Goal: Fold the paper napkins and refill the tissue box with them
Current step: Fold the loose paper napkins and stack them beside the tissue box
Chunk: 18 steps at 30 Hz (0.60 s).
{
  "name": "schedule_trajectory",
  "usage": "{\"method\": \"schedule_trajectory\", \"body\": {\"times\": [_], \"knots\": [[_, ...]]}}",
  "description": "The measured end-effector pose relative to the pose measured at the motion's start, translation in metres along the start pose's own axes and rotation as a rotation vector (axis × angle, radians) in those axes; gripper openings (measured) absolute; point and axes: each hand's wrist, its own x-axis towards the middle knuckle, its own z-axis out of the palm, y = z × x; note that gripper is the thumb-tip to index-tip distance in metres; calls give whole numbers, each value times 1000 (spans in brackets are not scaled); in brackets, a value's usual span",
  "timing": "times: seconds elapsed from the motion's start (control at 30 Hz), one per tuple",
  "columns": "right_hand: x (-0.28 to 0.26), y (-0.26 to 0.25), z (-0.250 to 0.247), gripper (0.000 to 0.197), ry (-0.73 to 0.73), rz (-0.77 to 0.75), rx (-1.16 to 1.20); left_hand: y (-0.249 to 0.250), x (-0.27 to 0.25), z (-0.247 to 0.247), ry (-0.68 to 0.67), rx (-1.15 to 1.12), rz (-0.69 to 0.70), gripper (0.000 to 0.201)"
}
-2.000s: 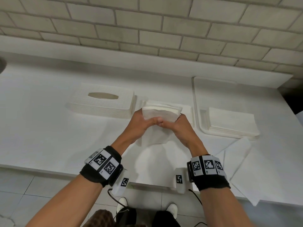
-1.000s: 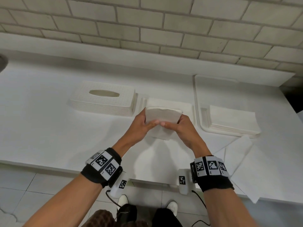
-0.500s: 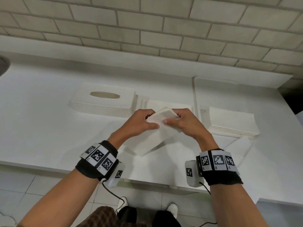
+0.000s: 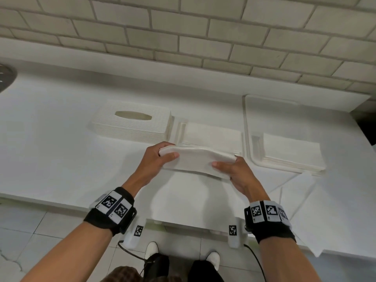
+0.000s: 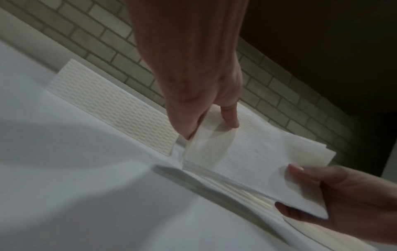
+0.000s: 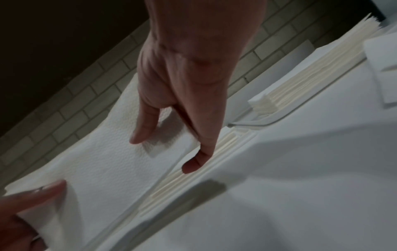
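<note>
One folded napkin (image 4: 198, 159) (pinched by two hands), one tissue box (image 4: 132, 124), two stacks

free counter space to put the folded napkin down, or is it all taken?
Bare counter lies left of the tissue box cover and in front of it, up to the counter's near edge. Crowded on the right: box base with folded napkins, tray holding a napkin stack, loose sheets at the near right.
</note>
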Motion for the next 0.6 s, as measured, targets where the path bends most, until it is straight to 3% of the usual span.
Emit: {"method": "schedule_trajectory", "body": {"times": [0.17,0.43,0.6], "knots": [[4,3,5,32,46,-70,-9,-1,0,-6,41,16,55,13],[8,23,9,30,76,-29,-113,-23,-2,-6,16,1,-40,19],[6,20,7,22,101,-88,-128,-20,-1,-5,22,-23,4,20]]}}
